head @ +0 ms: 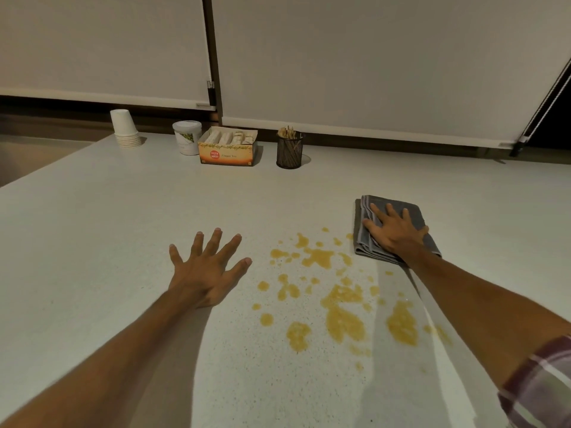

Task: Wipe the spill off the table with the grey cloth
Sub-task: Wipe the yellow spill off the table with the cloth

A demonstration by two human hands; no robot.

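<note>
A yellow-orange spill (338, 296) lies in scattered puddles and drops across the white table (123, 211). The grey cloth (411, 216), folded into a rectangle, rests on the table just right of the spill's far edge. My right hand (392, 231) lies flat on top of the cloth with its fingers spread, pressing down and not gripping. To the left of the spill, my left hand (208, 267) rests palm down on the bare table, fingers spread, holding nothing.
Along the far edge stand a stack of white paper cups (125, 129), a white tub (187, 137), an open tea box (228, 146) and a black mesh holder of sticks (289, 149). The table's left edge runs diagonally at the far left.
</note>
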